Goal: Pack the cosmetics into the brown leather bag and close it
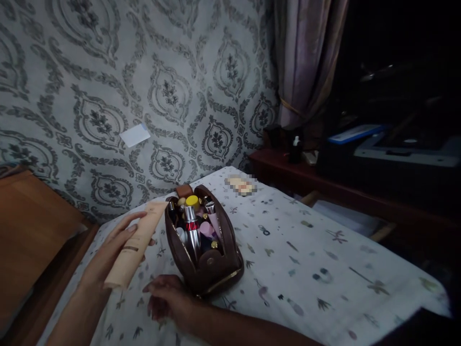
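Note:
My left hand (111,250) is wrapped round a beige tube (139,245), which it holds tilted just left of a brown cosmetic bag (230,240). The bag stands unzipped and wide open. Inside it are a silver tube with a red band (192,230), a yellow round lid (192,201), a pink item (206,229) and several other small items. Below the tube, near the bag's front left corner, my right hand (167,300) is low over the cloth with its fingers curled. Its palm side is dark and blurred, and whether it holds anything cannot be made out.
The bag rests on a white patterned cloth (306,250). Behind it is a patterned wall (194,96) with a white card (135,135). An orange-brown panel (36,235) stands left. A dark red desk (284,175) is at the back right. A pixelated item (241,185) lies on the cloth.

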A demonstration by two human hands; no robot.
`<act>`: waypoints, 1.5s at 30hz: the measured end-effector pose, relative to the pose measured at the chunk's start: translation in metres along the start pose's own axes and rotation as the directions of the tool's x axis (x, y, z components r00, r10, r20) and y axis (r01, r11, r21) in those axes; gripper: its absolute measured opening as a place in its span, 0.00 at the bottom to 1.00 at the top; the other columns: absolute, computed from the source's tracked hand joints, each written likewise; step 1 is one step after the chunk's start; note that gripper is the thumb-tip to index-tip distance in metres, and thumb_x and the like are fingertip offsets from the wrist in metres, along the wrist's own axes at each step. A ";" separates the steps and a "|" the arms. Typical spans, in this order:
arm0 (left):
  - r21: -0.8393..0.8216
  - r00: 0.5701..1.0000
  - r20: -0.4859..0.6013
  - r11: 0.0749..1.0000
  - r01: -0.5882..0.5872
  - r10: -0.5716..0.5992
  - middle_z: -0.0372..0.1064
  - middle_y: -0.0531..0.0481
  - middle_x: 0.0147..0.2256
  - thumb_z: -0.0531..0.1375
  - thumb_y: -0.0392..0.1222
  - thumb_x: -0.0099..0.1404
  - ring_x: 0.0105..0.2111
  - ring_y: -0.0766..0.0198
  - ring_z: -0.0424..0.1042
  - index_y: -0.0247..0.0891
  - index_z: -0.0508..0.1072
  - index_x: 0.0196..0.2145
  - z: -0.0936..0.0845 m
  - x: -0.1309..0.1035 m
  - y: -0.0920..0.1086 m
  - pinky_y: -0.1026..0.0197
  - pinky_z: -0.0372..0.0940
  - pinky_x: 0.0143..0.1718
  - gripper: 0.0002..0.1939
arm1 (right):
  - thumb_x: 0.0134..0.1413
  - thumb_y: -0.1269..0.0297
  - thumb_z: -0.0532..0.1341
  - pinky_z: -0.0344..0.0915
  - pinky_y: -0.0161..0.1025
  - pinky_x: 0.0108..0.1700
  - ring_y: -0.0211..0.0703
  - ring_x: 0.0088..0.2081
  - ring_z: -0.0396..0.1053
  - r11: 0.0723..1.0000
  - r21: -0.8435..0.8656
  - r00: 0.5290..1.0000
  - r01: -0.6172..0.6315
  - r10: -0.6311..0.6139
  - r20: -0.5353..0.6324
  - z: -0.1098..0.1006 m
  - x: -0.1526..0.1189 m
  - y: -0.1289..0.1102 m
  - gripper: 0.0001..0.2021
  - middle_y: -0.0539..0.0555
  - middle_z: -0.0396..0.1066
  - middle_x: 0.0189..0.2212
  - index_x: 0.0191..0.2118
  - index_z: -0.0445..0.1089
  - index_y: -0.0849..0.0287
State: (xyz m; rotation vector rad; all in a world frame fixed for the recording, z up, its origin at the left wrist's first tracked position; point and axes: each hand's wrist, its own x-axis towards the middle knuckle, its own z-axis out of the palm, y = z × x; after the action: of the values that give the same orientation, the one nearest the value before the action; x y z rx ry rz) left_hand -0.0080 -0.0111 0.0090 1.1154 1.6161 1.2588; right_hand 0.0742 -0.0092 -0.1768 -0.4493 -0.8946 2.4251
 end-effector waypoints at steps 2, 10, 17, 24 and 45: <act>0.010 1.000 0.010 1.000 -0.022 0.022 0.76 0.47 0.32 0.68 0.51 0.54 0.27 0.56 0.78 0.41 0.70 0.53 0.015 0.001 0.013 0.65 0.70 0.19 0.31 | 0.27 0.43 0.71 0.54 0.33 0.22 0.32 0.15 0.61 1.000 -0.002 1.000 0.000 0.000 0.009 -0.001 0.000 -0.001 0.29 0.45 0.68 0.17 0.33 0.69 0.61; 0.036 0.983 0.183 0.999 -0.029 0.022 0.75 0.48 0.29 0.71 0.49 0.49 0.25 0.57 0.75 0.39 0.74 0.48 0.060 0.024 0.041 0.63 0.69 0.22 0.28 | 0.30 0.44 0.70 0.53 0.34 0.22 0.32 0.15 0.61 1.000 -0.015 0.999 0.013 -0.013 0.031 -0.001 0.002 0.001 0.28 0.45 0.67 0.16 0.33 0.70 0.62; 0.276 0.940 0.341 0.956 -0.100 0.000 0.74 0.50 0.31 0.70 0.50 0.50 0.25 0.63 0.70 0.38 0.76 0.47 0.079 0.048 0.051 0.65 0.64 0.24 0.27 | 0.31 0.45 0.70 0.53 0.33 0.22 0.31 0.15 0.62 1.000 -0.016 0.999 -0.001 0.002 0.044 -0.001 0.000 -0.001 0.26 0.45 0.68 0.17 0.33 0.71 0.62; 0.357 0.876 0.479 0.924 -0.139 -0.053 0.75 0.47 0.37 0.68 0.47 0.48 0.32 0.61 0.72 0.35 0.78 0.40 0.100 0.069 0.061 0.63 0.67 0.30 0.21 | 0.32 0.46 0.70 0.55 0.34 0.23 0.32 0.15 0.62 1.000 -0.018 0.999 0.004 -0.003 0.050 -0.002 -0.002 -0.002 0.25 0.45 0.68 0.17 0.33 0.72 0.63; 0.536 0.877 0.479 0.784 -0.314 0.023 0.72 0.49 0.34 0.63 0.45 0.49 0.29 0.63 0.70 0.35 0.77 0.42 0.109 0.084 0.066 0.65 0.63 0.26 0.21 | 0.35 0.46 0.69 0.53 0.34 0.24 0.32 0.17 0.63 0.998 -0.060 0.998 -0.003 0.007 0.065 -0.002 0.001 0.001 0.24 0.46 0.68 0.18 0.32 0.71 0.62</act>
State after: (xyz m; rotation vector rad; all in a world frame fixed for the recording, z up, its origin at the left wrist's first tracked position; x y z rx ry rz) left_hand 0.0799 0.1080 0.0463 1.8367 1.5991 0.4945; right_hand 0.0742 -0.0082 -0.1789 -0.3963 -0.9977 2.4353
